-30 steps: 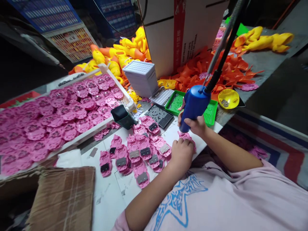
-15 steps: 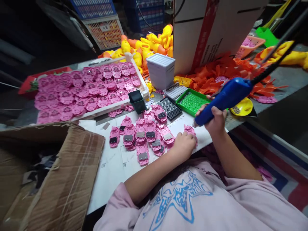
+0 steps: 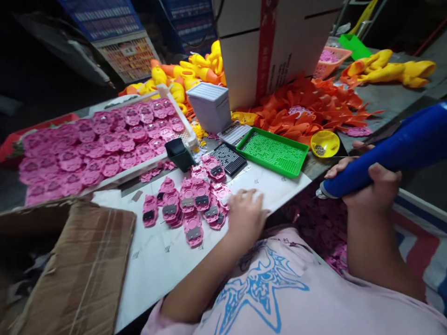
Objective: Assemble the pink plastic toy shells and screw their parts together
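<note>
A blue electric screwdriver [image 3: 380, 153] is gripped in my right hand [image 3: 373, 186], off the board's right side, its tip pointing down and left. My left hand [image 3: 246, 216] is low over the white board [image 3: 153, 274], fingers partly spread, at the right edge of a cluster of pink plastic casings [image 3: 193, 230]. Its fingertips are close to one pink casing [image 3: 221, 191]; whether they touch it is hard to see. Several casings carry grey or black plates. Behind them are a black tray of small parts [image 3: 228, 159] and a green tray [image 3: 274, 151].
A white rack [image 3: 131, 184] of pink casings stands at the back left, with a dark green cup [image 3: 179, 155] by its corner. An open cardboard box [image 3: 84, 265] is at the left. Farther back are a yellow bowl of screws [image 3: 324, 143], orange pieces [image 3: 289, 109] and a large carton [image 3: 240, 51].
My right hand has carried the screwdriver right, away from the board. My left hand has moved left to the cluster; the casing formerly under it no longer shows there. The view has shifted right.
</note>
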`<action>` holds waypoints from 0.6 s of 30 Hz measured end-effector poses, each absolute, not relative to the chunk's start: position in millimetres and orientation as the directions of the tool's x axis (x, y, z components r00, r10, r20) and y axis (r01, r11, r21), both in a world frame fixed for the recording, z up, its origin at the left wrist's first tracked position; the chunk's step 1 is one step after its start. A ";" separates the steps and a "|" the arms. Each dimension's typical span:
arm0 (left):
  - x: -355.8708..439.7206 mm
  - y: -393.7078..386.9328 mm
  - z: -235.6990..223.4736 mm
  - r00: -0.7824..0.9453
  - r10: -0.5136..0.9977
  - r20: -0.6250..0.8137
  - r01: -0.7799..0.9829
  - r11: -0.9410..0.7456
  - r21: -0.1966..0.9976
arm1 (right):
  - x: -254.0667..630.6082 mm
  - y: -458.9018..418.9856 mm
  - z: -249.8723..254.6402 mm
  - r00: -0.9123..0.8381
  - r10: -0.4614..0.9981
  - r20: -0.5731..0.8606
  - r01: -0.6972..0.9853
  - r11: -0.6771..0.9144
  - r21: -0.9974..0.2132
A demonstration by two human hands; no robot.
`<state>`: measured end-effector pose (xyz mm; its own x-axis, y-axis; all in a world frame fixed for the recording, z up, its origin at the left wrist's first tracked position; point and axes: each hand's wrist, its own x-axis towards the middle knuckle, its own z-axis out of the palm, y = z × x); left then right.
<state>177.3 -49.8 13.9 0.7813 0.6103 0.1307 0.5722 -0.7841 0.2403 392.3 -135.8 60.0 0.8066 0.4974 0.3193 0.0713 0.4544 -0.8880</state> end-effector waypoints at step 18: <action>183.4 -37.3 -5.4 0.887 0.458 0.057 0.440 -0.876 0.199 | 465.0 -12.7 21.7 0.900 0.279 0.334 0.139 0.542 -0.829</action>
